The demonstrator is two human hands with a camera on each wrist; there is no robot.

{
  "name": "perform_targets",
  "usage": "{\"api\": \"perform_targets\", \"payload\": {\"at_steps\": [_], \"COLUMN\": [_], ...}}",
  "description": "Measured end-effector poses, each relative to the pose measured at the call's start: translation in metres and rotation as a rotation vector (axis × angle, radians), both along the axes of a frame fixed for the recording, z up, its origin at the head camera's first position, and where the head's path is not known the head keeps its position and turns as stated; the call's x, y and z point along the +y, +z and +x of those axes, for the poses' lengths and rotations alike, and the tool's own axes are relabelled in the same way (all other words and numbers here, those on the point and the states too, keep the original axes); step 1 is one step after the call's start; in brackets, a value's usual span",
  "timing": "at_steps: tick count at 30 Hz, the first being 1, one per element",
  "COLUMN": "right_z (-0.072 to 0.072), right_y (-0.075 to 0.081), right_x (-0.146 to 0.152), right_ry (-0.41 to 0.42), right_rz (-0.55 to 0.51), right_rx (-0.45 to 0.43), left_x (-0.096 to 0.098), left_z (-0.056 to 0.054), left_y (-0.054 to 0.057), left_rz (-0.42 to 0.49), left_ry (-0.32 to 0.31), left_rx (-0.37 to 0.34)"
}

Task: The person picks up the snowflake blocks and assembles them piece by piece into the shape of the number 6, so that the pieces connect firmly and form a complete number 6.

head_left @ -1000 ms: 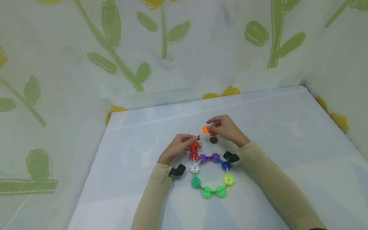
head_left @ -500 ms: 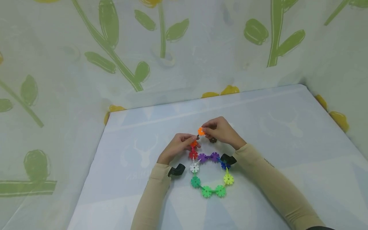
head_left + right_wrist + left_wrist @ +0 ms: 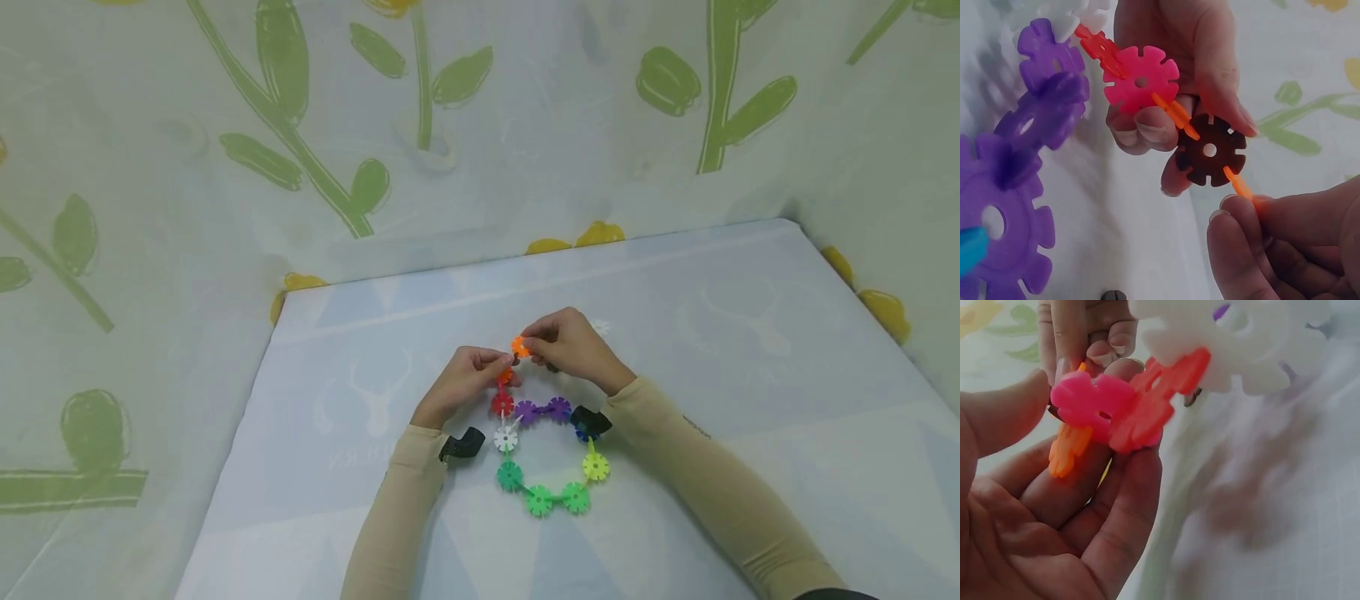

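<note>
Notched plastic discs, joined edge to edge, form a ring with a branch rising at its upper left. At that branch's end my left hand (image 3: 468, 379) pinches a brown notched disc (image 3: 1194, 164). Behind it in the branch come an orange disc (image 3: 1066, 456), a pink disc (image 3: 1141, 69) and a red disc (image 3: 502, 404). Between thumb and forefinger my right hand (image 3: 573, 346) pinches a bright orange notched disc (image 3: 518, 345). Its edge meets a slot of the brown disc in the right wrist view (image 3: 1235, 179). My right fingers cover part of this orange disc.
The ring carries a white disc (image 3: 506, 438), purple discs (image 3: 527, 412), green discs (image 3: 539, 500) and a yellow disc (image 3: 596, 467). A loose white disc (image 3: 601, 327) lies behind my right hand. Black wrist mounts (image 3: 465, 443) jut near the ring. Patterned cloth covers the table (image 3: 712, 400).
My right hand has moved left and slightly down, bringing the orange disc against the brown one. The loose white disc has come into sight. My left hand has stayed nearly still.
</note>
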State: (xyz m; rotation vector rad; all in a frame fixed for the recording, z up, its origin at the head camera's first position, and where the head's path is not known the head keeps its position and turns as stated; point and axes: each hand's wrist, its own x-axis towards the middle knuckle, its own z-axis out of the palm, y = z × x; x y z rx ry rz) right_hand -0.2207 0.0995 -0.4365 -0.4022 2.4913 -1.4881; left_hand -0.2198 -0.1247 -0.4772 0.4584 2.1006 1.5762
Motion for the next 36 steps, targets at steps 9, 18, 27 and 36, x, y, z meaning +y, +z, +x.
{"api": "perform_targets", "payload": {"at_steps": [9, 18, 27, 36], "right_z": [0.003, 0.0, -0.006, -0.024], "right_y": [-0.008, -0.009, -0.011, -0.002], "right_x": [-0.003, 0.0, 0.006, 0.056], "right_ry": [-0.001, 0.026, 0.141, -0.08], "right_rz": [-0.032, -0.081, -0.08, 0.168], "right_rx": [0.043, 0.029, 0.016, 0.066], "left_x": [0.001, -0.003, 0.002, 0.005], "left_z": [0.001, -0.001, -0.001, 0.002], "left_y": [-0.003, -0.002, -0.002, -0.001], "left_rz": [-0.005, -0.012, 0.068, 0.082], "left_ry": [0.014, -0.03, 0.084, 0.162], "left_rx": [0.014, 0.02, 0.027, 0.006]}}
